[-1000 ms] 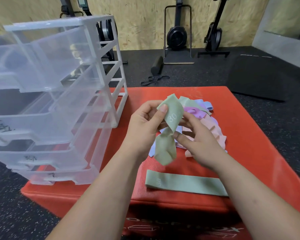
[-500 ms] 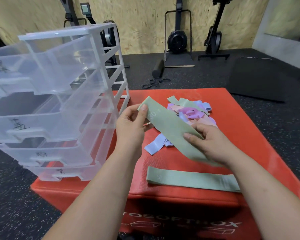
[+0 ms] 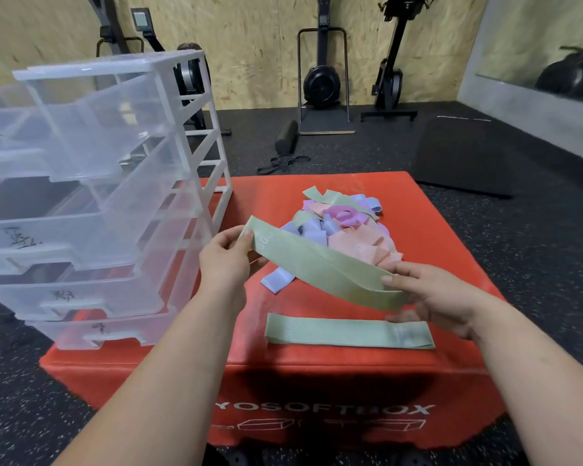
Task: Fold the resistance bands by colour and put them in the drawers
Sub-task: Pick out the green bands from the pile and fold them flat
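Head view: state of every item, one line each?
held green band, stretched out between both hands, above the box.
second green band, lying flat near the front edge of the red box, untouched.
band pile, mixed colours, tangled, unfolded.
drawer unit, drawers pulled out in steps.
left hand, pinching the held band's left end.
right hand, gripping its right end.

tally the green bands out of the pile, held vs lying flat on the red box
held green band, between left hand and right hand: 1
flat green band: 1
total: 2
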The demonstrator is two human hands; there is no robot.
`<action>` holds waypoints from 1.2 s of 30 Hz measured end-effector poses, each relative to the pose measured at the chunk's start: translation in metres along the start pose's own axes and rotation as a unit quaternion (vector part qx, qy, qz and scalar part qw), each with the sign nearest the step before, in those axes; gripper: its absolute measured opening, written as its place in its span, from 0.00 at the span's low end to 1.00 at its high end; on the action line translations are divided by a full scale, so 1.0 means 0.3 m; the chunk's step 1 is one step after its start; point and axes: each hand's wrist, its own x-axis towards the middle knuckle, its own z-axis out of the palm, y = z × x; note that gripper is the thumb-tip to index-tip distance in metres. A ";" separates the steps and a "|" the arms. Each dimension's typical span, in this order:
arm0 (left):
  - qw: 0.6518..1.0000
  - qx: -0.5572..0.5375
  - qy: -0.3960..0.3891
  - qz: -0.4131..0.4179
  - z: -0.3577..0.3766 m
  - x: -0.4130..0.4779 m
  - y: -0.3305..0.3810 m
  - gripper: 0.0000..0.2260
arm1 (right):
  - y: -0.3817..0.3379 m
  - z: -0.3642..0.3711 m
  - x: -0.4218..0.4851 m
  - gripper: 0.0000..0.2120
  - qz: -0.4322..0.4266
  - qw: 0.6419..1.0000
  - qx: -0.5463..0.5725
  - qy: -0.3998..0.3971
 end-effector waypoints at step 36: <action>0.918 0.387 -0.084 -0.025 -0.153 -0.160 -0.145 0.04 | 0.191 -0.083 -0.107 0.05 -0.041 0.927 -0.175 0.329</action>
